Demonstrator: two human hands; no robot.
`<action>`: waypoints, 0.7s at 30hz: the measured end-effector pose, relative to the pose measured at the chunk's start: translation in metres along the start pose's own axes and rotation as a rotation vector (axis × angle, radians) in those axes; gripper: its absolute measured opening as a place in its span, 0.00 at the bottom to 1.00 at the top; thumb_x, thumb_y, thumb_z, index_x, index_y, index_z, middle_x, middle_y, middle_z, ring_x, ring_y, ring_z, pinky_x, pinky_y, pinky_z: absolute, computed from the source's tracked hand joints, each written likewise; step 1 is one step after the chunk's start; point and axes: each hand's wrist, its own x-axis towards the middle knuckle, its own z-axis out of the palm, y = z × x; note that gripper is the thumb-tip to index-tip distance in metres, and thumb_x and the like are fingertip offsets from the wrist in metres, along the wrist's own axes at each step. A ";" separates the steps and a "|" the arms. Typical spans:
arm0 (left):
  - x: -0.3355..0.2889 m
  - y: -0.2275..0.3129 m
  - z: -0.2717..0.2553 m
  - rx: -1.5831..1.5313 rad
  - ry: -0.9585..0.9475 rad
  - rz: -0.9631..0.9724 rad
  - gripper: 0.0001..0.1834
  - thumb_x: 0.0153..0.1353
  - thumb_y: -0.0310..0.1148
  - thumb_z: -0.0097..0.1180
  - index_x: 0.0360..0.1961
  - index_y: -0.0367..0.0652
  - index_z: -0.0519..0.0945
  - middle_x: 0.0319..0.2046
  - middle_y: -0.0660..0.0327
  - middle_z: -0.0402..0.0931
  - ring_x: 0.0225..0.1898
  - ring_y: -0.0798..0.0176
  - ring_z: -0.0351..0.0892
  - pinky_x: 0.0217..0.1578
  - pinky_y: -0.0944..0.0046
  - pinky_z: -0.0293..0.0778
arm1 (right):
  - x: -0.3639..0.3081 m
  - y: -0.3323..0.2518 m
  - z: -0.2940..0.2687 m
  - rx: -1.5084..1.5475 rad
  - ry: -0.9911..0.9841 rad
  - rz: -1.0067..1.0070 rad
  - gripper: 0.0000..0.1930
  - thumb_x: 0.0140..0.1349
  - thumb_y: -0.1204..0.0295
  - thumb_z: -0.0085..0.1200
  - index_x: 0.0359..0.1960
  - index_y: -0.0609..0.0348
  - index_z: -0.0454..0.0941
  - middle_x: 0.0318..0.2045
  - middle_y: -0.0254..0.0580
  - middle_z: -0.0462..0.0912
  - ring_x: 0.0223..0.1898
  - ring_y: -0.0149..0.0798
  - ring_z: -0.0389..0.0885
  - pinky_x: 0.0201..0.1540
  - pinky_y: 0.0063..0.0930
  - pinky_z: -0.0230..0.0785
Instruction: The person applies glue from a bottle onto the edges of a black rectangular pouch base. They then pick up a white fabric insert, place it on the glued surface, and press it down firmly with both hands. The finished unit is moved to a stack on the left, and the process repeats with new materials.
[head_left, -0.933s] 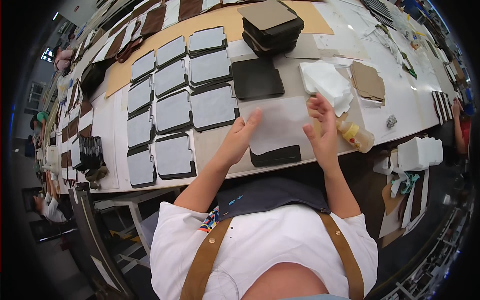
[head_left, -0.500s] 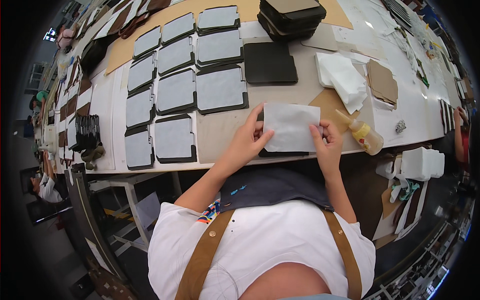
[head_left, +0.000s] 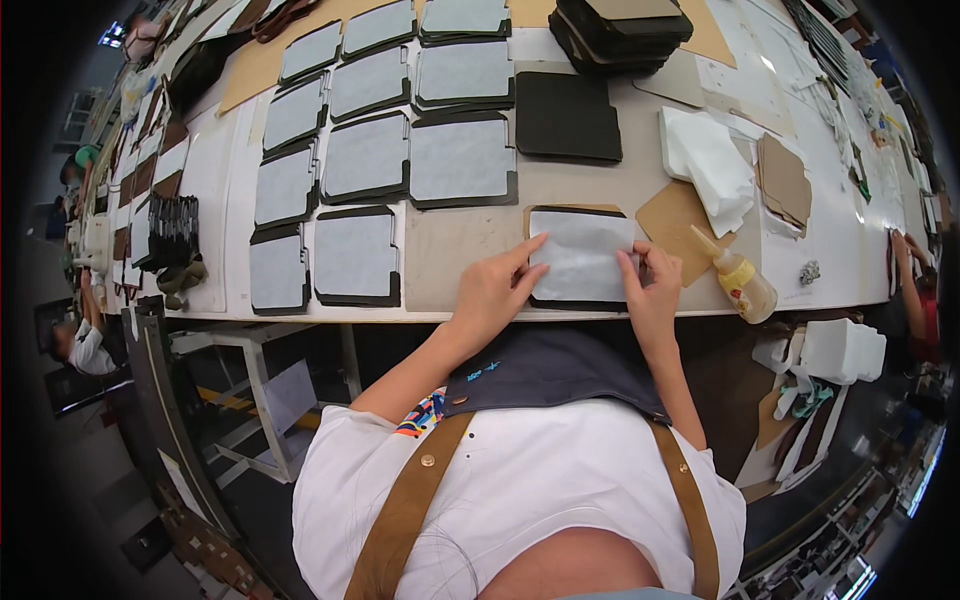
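Note:
A thin white sheet (head_left: 580,250) lies nearly flat over a black panel (head_left: 575,303), whose dark edges show along the top and bottom. My left hand (head_left: 497,290) rests at the sheet's left edge, thumb and forefinger stretched apart onto its surface. At the right edge, my right hand (head_left: 652,285) pinches the sheet between thumb and curled fingers. Rows of similar black panels topped with pale sheets (head_left: 363,160) are laid out to the left. A bare black panel (head_left: 568,117) sits farther back.
Right of my hands lies a glue bottle (head_left: 742,283) with a long nozzle. Beyond it are a stack of white sheets (head_left: 707,165) and brown card pieces (head_left: 783,183). A tall pile of black panels (head_left: 620,35) stands at the back. Other people work at both sides.
The white sheet has come down from between both hands onto the black panel. My left fingers have gone from gripping its edge to lying on top. The view has shifted slightly.

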 end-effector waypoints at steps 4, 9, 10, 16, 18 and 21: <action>0.000 -0.004 0.002 0.027 0.012 0.013 0.24 0.64 0.31 0.66 0.62 0.44 0.81 0.21 0.60 0.71 0.20 0.67 0.67 0.26 0.67 0.69 | 0.002 0.001 0.001 -0.014 -0.024 -0.019 0.07 0.61 0.72 0.66 0.37 0.59 0.82 0.23 0.33 0.72 0.31 0.35 0.66 0.44 0.31 0.59; 0.002 -0.005 0.003 0.052 0.013 0.013 0.24 0.63 0.32 0.66 0.61 0.41 0.81 0.21 0.59 0.72 0.20 0.66 0.69 0.26 0.66 0.69 | 0.002 0.004 0.000 -0.045 -0.038 -0.022 0.07 0.61 0.72 0.66 0.37 0.60 0.82 0.23 0.33 0.71 0.28 0.34 0.66 0.43 0.30 0.58; 0.002 -0.005 0.003 0.058 0.016 0.011 0.24 0.63 0.32 0.66 0.61 0.41 0.81 0.21 0.59 0.72 0.20 0.66 0.69 0.26 0.66 0.70 | 0.002 0.004 0.000 -0.047 -0.044 -0.021 0.07 0.61 0.72 0.66 0.37 0.60 0.82 0.23 0.33 0.71 0.28 0.34 0.66 0.43 0.30 0.58; 0.002 -0.005 0.004 0.068 0.021 0.000 0.24 0.63 0.32 0.67 0.60 0.42 0.81 0.21 0.59 0.72 0.20 0.66 0.69 0.26 0.66 0.70 | 0.003 0.001 -0.002 -0.069 -0.057 -0.027 0.07 0.61 0.72 0.65 0.38 0.60 0.82 0.23 0.33 0.71 0.27 0.34 0.66 0.42 0.31 0.58; 0.002 -0.005 0.004 0.070 0.018 -0.001 0.24 0.63 0.32 0.67 0.60 0.42 0.81 0.21 0.60 0.72 0.20 0.67 0.69 0.26 0.66 0.69 | 0.004 0.000 -0.003 -0.071 -0.055 -0.029 0.08 0.61 0.72 0.66 0.39 0.60 0.82 0.23 0.33 0.72 0.26 0.34 0.65 0.42 0.31 0.58; 0.002 -0.005 0.004 0.071 0.010 -0.009 0.24 0.63 0.33 0.67 0.60 0.42 0.81 0.21 0.60 0.72 0.19 0.67 0.68 0.25 0.66 0.69 | 0.004 0.001 -0.002 -0.070 -0.039 -0.043 0.10 0.61 0.73 0.66 0.43 0.59 0.83 0.23 0.32 0.72 0.26 0.33 0.65 0.43 0.31 0.58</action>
